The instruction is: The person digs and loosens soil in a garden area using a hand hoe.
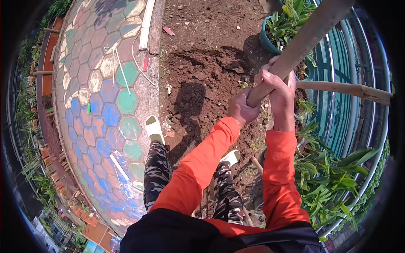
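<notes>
Both my hands are closed round a thick wooden handle (310,36). It slants up to the upper right and leaves the view, so whatever is on its far end cannot be seen. My left hand (243,108) grips close to the near end. Higher up the wood, my right hand (276,86) is wrapped round it. Below the hands lies broken, reddish-brown soil (202,76) with loose clods, and dark shadows fall across it. My feet, in pale shoes (155,127), stand on the left edge and the near part of this soil.
Left of the soil runs a painted hexagon pavement (99,122) with white strips and a cord. A potted plant (280,31) stands at upper right. Another wooden pole (341,89) extends right, by a green railing (333,118). Leafy plants (320,185) grow at lower right.
</notes>
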The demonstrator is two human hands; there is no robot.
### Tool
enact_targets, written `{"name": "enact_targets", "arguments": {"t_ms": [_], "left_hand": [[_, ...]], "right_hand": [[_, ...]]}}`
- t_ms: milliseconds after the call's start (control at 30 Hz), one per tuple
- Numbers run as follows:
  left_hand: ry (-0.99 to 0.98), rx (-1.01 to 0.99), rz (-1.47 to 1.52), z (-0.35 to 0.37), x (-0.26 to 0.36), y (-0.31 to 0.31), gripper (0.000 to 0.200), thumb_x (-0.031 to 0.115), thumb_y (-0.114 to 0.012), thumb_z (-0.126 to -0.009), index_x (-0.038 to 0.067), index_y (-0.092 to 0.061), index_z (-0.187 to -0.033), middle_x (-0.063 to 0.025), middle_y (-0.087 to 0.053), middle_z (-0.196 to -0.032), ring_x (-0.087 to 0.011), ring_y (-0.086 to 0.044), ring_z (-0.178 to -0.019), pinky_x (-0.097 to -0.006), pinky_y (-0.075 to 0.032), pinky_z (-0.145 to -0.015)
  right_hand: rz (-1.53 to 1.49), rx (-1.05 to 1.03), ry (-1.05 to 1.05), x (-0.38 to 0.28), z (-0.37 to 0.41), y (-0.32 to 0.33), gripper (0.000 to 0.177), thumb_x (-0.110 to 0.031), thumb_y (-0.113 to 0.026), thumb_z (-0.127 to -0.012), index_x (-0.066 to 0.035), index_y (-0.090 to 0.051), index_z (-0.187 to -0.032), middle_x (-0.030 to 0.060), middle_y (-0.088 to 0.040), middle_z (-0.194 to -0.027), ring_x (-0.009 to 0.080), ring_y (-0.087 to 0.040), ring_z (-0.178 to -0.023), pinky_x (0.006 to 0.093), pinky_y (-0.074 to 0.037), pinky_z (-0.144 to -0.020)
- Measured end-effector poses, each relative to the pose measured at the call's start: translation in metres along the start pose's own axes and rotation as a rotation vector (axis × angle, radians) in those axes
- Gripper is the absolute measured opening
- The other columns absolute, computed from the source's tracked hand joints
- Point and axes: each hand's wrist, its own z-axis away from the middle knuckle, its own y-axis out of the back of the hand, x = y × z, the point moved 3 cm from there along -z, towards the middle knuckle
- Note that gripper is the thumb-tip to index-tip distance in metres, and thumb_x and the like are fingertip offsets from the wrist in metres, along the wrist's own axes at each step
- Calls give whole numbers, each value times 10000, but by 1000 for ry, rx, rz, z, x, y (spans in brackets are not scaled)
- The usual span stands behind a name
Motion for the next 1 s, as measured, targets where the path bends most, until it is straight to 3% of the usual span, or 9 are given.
{"name": "enact_targets", "arguments": {"t_ms": [100, 167, 267, 367, 400, 500, 700, 833, 1000], "left_hand": [[-275, 182, 166, -114, 69, 3, 298, 174, -729, -695, 15, -608, -915, -140, -683, -790, -264, -687, -717, -353, -515, -628], [-176, 157, 128, -155, 78, 5, 333, 209, -755, -686, 9, -607, -907, -127, -684, -796, -201, -673, -722, -336, -511, -637], [8, 75, 171, -163, 21, 5, 353, 286, -768, -650, 37, -629, -859, -151, -687, -807, -266, -683, -764, -361, -501, -665], [346, 16, 363, -100, -161, 7, 371, 324, -758, -692, 19, -651, -875, -140, -692, -831, -229, -664, -781, -347, -485, -697], [637, -141, -162, -45, -156, 45, 416, 371, -723, -727, 9, -655, -919, -174, -692, -888, -266, -672, -858, -362, -482, -725], [1085, -148, -326, 113, -230, 77, 386, 302, -635, -780, 46, -650, -1069, -228, -656, -1055, -364, -618, -1039, -424, -487, -854], [1020, -421, -571, 125, -193, 96, 394, 193, -631, -696, 30, -644, -1054, -198, -675, -1020, -346, -638, -1007, -396, -503, -872], [838, -508, -574, 64, -154, 91, 373, 198, -610, -716, 69, -646, -1064, -208, -672, -1004, -351, -640, -992, -414, -499, -867], [762, -397, -481, 103, -170, 103, 346, 192, -597, -686, 18, -621, -983, -224, -664, -938, -386, -632, -935, -436, -498, -803]], "right_hand": [[91, -64, 317, -38, -84, -19, 300, -63, -651, -746, 9, -516, -1005, 78, -573, -723, 166, -559, -627, 295, -465, -604], [79, 115, 290, -36, -101, -48, 116, -93, -660, -747, -62, -550, -767, 21, -512, -583, 120, -496, -487, 254, -415, -476], [143, -70, 71, 32, -139, -27, 139, -78, -666, -726, 8, -571, -779, 57, -560, -652, 139, -524, -560, 280, -417, -545], [175, 115, -365, 169, -78, -35, 128, -89, -663, -728, -28, -574, -659, 17, -522, -592, 119, -471, -491, 271, -369, -495], [138, 187, -574, 218, -35, -39, 95, -73, -651, -737, -17, -583, -700, 19, -515, -589, 123, -473, -486, 277, -369, -471], [-105, 218, -1167, 384, 109, -25, 123, -64, -642, -726, -59, -524, -695, 19, -492, -561, 168, -452, -432, 311, -364, -424], [-458, 190, -1214, 355, 140, -25, 193, -153, -642, -763, -114, -493, -648, 24, -483, -531, 176, -469, -450, 329, -400, -464], [-657, 240, -967, 326, 47, -4, 239, -244, -639, -826, -45, -600, -954, 23, -537, -650, 173, -528, -537, 319, -515, -565], [-517, 258, -993, 332, 56, -17, 203, -175, -640, -789, -157, -440, -760, -49, -423, -553, 72, -367, -414, 245, -328, -393]]}}
